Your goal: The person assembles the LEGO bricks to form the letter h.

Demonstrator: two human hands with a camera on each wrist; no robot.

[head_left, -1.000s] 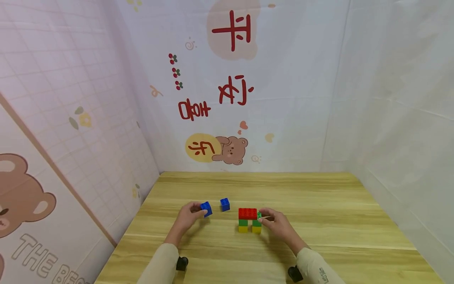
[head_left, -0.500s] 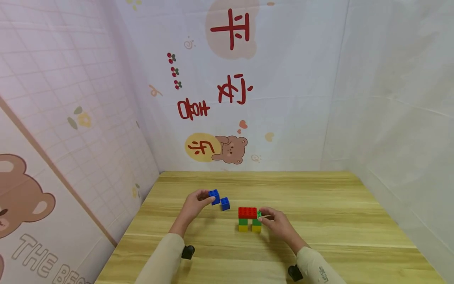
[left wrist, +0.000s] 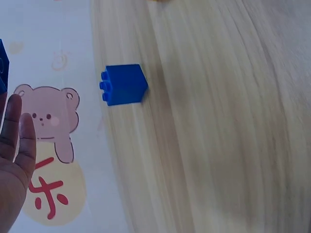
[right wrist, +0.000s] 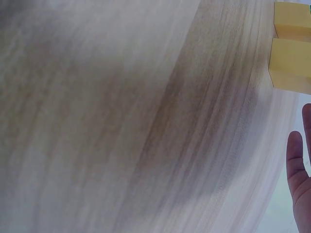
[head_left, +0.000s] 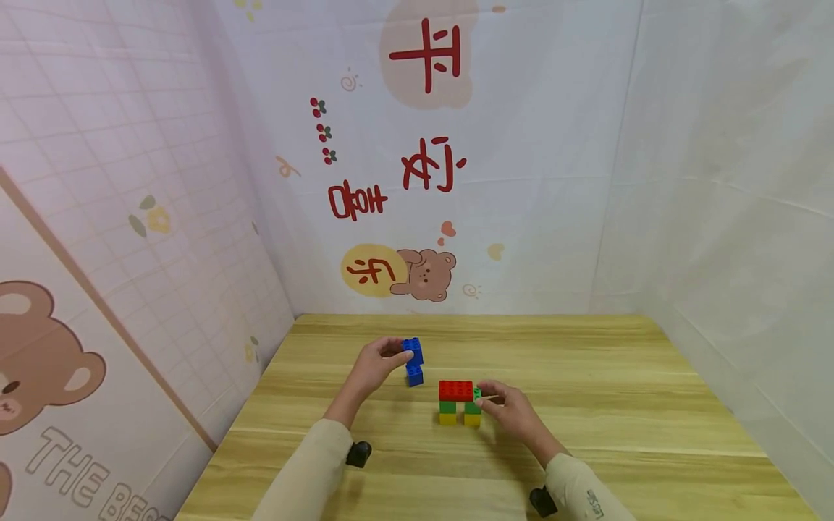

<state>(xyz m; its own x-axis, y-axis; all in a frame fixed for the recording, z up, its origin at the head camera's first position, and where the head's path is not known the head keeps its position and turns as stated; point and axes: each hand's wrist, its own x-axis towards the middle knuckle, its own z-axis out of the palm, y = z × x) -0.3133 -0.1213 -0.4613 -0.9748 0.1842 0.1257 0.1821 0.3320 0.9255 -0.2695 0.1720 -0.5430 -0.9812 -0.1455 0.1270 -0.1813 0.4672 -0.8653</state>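
Note:
My left hand (head_left: 376, 367) pinches a blue building block (head_left: 413, 350) between thumb and fingers. In the head view that block overlaps the top of a second blue block (head_left: 415, 375), which stands on the table; the left wrist view shows this standing block (left wrist: 124, 85) with studs along one side. To the right is a small arch of blocks: a red block (head_left: 455, 391) bridges two columns of green over yellow blocks (head_left: 447, 419). My right hand (head_left: 513, 411) pinches the green block (head_left: 478, 394) at the arch's right end. Its fingertips lie partly outside the right wrist view.
The wood-grain table (head_left: 586, 362) runs back to a white printed curtain (head_left: 541, 181) with a bear and red characters. More curtain hangs at both sides. A black wrist mount (head_left: 359, 454) sits at the left sleeve, another (head_left: 543, 501) at the right sleeve.
My left hand has carried its blue block rightward and away from me, from left of the second blue block to over it. My right hand and the arch have stayed in place.

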